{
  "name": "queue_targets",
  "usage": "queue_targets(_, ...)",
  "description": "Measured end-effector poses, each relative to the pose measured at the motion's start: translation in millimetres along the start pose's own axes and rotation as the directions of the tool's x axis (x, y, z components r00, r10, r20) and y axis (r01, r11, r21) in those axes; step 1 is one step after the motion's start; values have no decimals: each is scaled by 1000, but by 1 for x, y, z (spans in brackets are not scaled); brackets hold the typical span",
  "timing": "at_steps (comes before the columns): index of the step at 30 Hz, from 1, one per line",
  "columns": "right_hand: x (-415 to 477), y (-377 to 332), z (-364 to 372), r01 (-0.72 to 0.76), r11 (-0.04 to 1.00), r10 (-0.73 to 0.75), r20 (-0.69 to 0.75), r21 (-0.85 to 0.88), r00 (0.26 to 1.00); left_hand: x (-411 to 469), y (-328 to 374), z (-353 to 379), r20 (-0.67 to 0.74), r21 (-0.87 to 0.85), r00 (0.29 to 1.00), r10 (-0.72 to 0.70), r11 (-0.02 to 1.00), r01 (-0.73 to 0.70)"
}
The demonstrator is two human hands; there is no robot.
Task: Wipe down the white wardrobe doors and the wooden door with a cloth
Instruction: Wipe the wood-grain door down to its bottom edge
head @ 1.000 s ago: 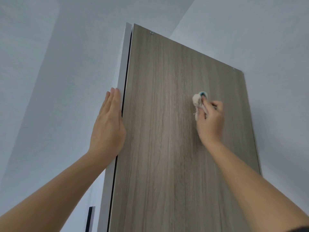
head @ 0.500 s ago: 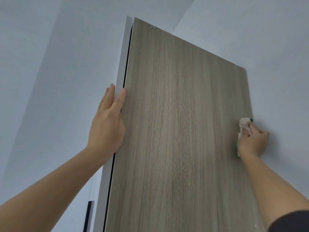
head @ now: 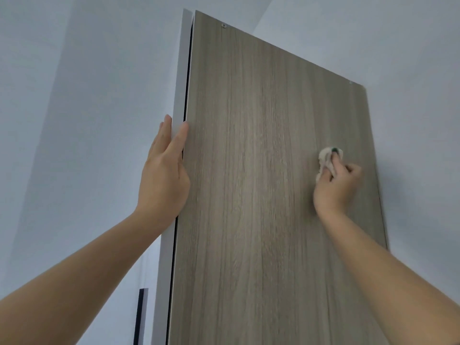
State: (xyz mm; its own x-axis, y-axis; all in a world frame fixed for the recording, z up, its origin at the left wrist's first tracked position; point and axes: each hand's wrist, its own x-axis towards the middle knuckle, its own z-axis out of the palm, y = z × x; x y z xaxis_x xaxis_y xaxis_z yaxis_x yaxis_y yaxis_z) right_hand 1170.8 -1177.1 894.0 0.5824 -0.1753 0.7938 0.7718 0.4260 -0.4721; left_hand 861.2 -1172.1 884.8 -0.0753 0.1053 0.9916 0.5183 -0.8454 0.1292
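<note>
The wooden door (head: 261, 158), grey-brown with vertical grain, fills the middle of the head view and I look up at its top part. My right hand (head: 336, 188) is closed on a crumpled cream cloth (head: 326, 159) with a small green patch, pressed against the door's right side. My left hand (head: 164, 175) lies flat with fingers straight along the door's left edge, partly over the white frame strip (head: 183, 70). It holds nothing.
Pale grey-white walls (head: 87, 120) surround the door on both sides and above. A narrow dark vertical strip (head: 140, 317) shows low on the left wall. Two small screws sit near the door's top edge.
My right hand with the cloth swept from the middle of the door to its right edge, then came back left and slightly up. My left hand stayed on the left edge.
</note>
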Motion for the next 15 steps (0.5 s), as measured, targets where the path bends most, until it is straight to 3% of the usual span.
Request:
queue_targets(7,-77,-89,23,404,906,-419,135,128,898,0,-3,-4,15,-110,1000,-20,994,22)
queue_targets(15,-136,-119,21,554,815,-578,169,170,798,-3,-10,-4,-6,-244,1000,-7,970,6)
